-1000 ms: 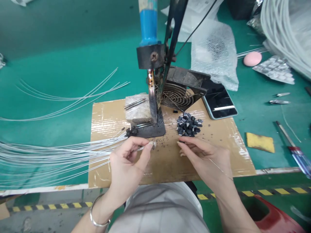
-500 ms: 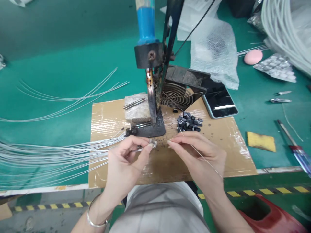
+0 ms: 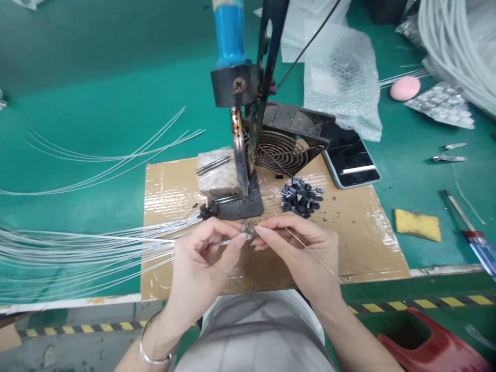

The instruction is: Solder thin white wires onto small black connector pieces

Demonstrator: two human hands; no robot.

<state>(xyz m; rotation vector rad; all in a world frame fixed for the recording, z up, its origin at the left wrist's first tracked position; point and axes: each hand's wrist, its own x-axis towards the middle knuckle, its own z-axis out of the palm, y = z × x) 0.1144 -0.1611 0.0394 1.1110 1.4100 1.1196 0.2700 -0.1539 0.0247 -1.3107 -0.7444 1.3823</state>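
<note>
Over the cardboard my left hand [image 3: 209, 256] is closed in a pinch on a small grey translucent piece [image 3: 247, 232], whose kind I cannot make out. My right hand [image 3: 306, 250] is closed, with a thin silvery wire [image 3: 310, 250] running across its fingers toward the wrist. Its thumb and index tips meet the right end of the grey piece, and whatever lies between them is hidden. Just beyond the hands stands a soldering iron [image 3: 240, 155] clamped tip-down in a stand. A pile of small black connectors [image 3: 302, 197] lies beyond my right hand.
Many white cables [image 3: 96, 253] fan out left, their ends bearing black connectors. A dusty fan [image 3: 282, 150] and a phone [image 3: 352, 160] sit behind. Rightward lie a yellow sponge [image 3: 417, 224], a screwdriver [image 3: 468, 227] and tweezer-like tools [image 3: 449, 158]. Bubble wrap [image 3: 341, 77] lies farther back.
My right hand has moved left, bringing its fingertips against the grey piece in my left hand. The thin wire moved along with it. My left hand stays nearly in place.
</note>
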